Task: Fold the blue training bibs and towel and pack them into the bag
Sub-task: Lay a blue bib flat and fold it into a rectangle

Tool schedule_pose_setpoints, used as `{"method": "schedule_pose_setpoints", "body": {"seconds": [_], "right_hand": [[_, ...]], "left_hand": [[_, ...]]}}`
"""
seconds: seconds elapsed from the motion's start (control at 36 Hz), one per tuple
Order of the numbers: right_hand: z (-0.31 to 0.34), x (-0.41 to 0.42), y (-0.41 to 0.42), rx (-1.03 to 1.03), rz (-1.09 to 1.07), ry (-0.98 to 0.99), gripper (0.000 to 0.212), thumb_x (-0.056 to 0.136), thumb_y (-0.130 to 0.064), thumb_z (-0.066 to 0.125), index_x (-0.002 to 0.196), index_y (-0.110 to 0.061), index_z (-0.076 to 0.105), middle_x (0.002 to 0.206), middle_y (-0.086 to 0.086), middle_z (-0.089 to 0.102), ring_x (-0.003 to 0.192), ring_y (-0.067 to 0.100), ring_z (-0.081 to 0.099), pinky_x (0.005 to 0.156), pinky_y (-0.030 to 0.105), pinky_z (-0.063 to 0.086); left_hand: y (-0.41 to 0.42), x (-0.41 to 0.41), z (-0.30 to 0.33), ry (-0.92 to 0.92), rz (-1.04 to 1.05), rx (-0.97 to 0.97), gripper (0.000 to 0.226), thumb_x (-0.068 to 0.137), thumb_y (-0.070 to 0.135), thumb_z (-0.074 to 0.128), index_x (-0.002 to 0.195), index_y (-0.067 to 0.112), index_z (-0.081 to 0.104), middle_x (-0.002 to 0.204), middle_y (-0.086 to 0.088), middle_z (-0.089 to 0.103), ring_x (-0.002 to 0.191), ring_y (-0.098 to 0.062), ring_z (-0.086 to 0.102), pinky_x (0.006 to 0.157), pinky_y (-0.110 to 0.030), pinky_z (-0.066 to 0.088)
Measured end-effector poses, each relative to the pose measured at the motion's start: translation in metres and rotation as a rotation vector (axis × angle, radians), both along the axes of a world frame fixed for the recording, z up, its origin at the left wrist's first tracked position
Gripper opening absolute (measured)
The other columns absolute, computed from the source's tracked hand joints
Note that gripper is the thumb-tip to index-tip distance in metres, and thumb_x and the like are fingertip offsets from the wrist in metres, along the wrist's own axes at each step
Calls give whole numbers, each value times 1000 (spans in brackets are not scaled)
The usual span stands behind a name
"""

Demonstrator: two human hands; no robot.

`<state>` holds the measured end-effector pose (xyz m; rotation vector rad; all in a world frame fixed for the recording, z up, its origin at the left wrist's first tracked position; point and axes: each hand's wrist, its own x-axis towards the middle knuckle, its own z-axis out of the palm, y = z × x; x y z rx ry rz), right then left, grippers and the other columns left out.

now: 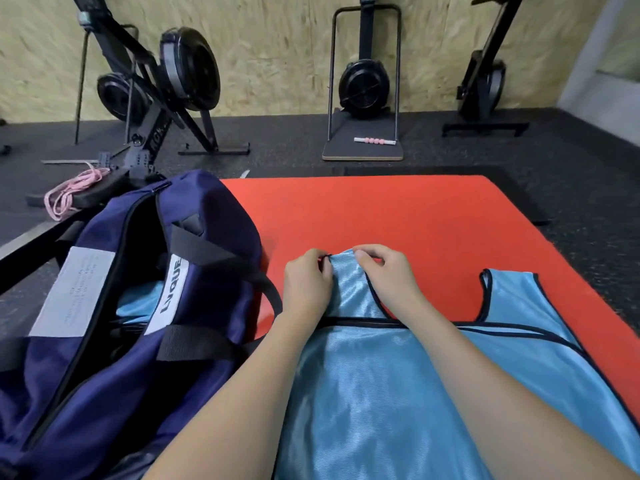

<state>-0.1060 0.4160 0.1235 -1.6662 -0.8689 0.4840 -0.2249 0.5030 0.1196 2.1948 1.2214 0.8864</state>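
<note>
Both hands pinch bib (381, 393) left shoulder strap: left hand (306, 284), right hand (384, 271). Bib runs away from person; bag (121, 341) beside left hand.

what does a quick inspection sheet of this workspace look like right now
surface: flat red foam mat on dark speckled rubber floor
job's things: shiny light blue training bib with black trim spread on the mat; open navy fabric duffel bag beside it, light blue fabric inside; towel not seen
clutter: pink jump rope; pink massage roller stick
hands: left hand and right hand both pinch the bib's left shoulder strap
cables: nothing seen
surroundings: black rowing machines against a chipboard wall
</note>
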Motion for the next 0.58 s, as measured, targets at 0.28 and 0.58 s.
{"method": "schedule_pose_setpoints", "body": {"seconds": [0.28, 0.58], "right_hand": [[16, -10, -1, 181, -13, 56, 8, 92, -14, 68, 92, -18, 74, 92, -2, 74, 80, 2, 64, 75, 19, 51], [23, -11, -6, 285, -55, 115, 10, 87, -9, 73, 92, -16, 77, 89, -5, 76, 83, 4, 67, 76, 14, 51]], "left_hand": [[0, -13, 39, -592, 102, -980, 21, 78, 29, 67, 80, 8, 64, 57, 0, 49, 50, -17, 46, 55, -29, 37], [2, -15, 42, -861, -13, -1055, 38, 83, 41, 76, 100, 8, 70, 80, -4, 68, 56, -13, 61, 50, -20, 46]]}}
